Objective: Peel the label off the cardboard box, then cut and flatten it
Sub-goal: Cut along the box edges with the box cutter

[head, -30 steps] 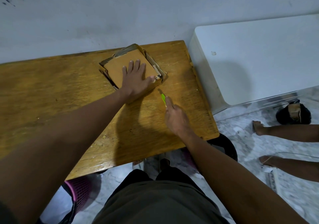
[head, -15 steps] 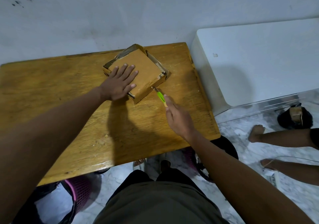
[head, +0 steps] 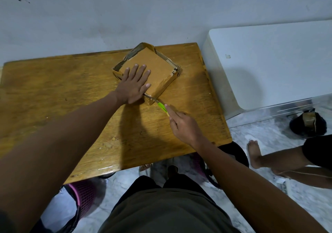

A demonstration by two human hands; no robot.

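1. Cardboard box (head: pixel 152 71) is lying on the wooden table (head: pixel 53 92), near the table's far edge, rotated so one corner points toward the person.
2. Box is pinned by the left hand (head: pixel 133 85): palm flat, fingers spread wide and closed on nothing, heel overhanging the box's near-left edge onto the table. Judged purpose: the box is kept from sliding under the blade.
3. A knife with a green handle (head: pixel 161 106) is gripped by the right hand (head: pixel 183 125), fingers closed around the handle, index finger laid along it. Judged purpose: downward pressure and steering.
4. Blade tip is set at the box's near corner, just beside the left hand's thumb side. It appears to be entered into the seam there; depth cannot be told.
5. Judged step: cutting the near corner seam. Flattening not yet done.
6. Box appearance: shallow, square, brown top face plain with no label seen on it. Glossy tape runs along the near-right side. Far and right edges look frayed, with dark torn strips. A small printed mark sits at the right corner, too small to read.
7. Risk, as judged: blade path runs close to the left hand.
8. Beyond the table's right end, a white cabinet (head: pixel 269 67) stands.
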